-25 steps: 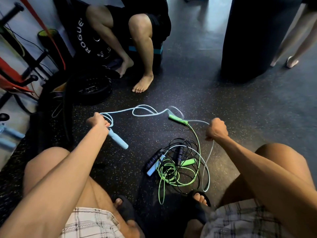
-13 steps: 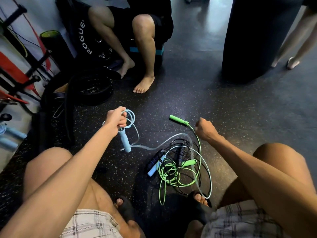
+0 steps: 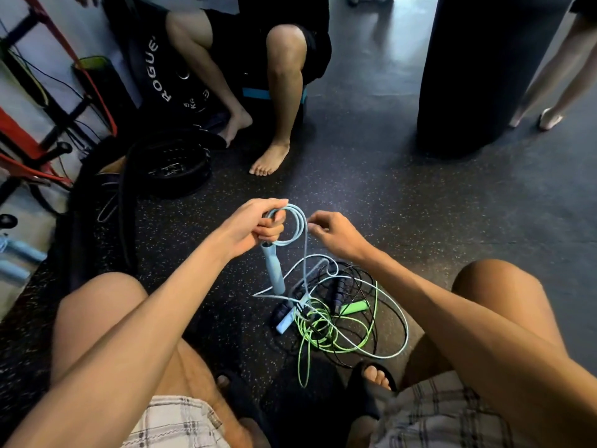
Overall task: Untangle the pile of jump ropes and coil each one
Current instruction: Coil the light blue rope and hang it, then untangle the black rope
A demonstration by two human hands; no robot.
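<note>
Left hand (image 3: 252, 226): my fingers (image 3: 270, 233) curled tight round the light-blue rope (image 3: 302, 221), small loops gathered, its handle (image 3: 274, 270) hanging below.
Right hand (image 3: 337, 237): my fingertips pinched on the same rope, just beside the loops.
Pile (image 3: 326, 318) of green and black ropes: on the floor (image 3: 420, 205) between my knees, under both hands.
Beyond: another person's bare foot (image 3: 269, 160); black punching bag (image 3: 484, 76).

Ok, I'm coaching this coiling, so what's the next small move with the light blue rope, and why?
Probably: the right hand draws up more light blue rope and lays another loop into the left hand. The left grips the handle plus gathered loops, the right pinches the cord beside them; the rest trails into the pile.
</note>
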